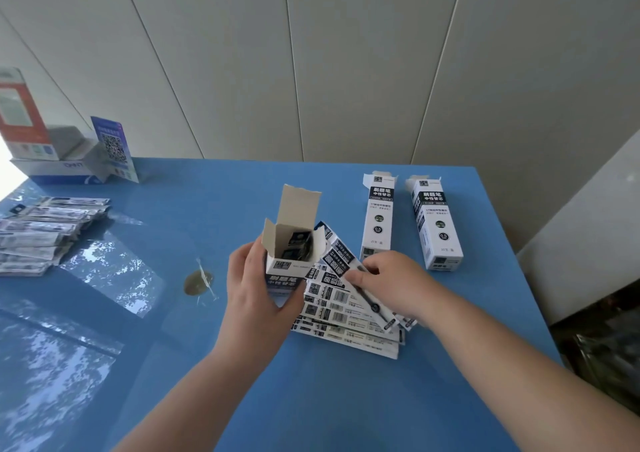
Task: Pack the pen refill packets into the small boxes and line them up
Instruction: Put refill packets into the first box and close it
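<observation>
My left hand (254, 285) grips a small white box (294, 244) upright, its top flaps open and several refill packets showing inside. A fan of refill packets (341, 309) lies on the blue table (311, 399) just right of the box. My right hand (388, 283) pinches the top packet (367, 299) of that fan. Two more small boxes (376, 219) (438, 223) lie flat side by side behind the fan.
A larger pile of refill packets (45, 233) lies at the left edge. Behind it stand a white carton (59, 169) and a blue QR-code card (114, 147). A round mark (198, 282) sits left of my left hand. The table's right edge drops off near the boxes.
</observation>
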The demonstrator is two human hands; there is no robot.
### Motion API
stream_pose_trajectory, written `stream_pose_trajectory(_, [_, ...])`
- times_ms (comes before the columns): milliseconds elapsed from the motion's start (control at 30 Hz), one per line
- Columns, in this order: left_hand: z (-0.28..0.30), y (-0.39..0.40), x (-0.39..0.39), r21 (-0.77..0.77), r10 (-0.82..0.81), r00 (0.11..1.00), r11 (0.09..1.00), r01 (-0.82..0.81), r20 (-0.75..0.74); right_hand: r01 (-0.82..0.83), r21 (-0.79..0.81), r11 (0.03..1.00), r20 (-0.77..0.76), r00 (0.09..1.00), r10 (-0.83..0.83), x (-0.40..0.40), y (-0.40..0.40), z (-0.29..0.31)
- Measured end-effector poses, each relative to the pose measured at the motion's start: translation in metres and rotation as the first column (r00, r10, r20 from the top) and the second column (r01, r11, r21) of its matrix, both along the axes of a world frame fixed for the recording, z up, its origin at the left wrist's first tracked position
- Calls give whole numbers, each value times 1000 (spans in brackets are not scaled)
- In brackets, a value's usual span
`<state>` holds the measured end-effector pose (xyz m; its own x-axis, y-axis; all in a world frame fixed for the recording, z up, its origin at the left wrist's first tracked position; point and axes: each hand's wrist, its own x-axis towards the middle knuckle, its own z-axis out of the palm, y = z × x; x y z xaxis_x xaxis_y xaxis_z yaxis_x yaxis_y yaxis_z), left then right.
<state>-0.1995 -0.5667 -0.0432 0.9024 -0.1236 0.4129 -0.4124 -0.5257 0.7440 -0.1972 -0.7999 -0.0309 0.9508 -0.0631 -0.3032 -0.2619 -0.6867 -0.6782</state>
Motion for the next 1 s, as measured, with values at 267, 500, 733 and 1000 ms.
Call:
stream_pose_trajectory(267, [-1,-1,-1,36,0,1000,999,0,-19,57,128,990,-36,998,-53,-3,-5,3])
stream_pose_trajectory(500, [0,-1,1,41,1,999,999,1,-47,87,134,987,-102,992,-74,-2,-10,10])
stream_pose_trajectory(733, [2,-2,1,36,-25,998,999,27,-57,68,80,994,-177,983,-53,-2,-8,17])
stream_pose_trajectory(1000, [3,-2,2,26,-40,996,999,42,-79,150,387,910,-112,987,-115,-15,-4,49])
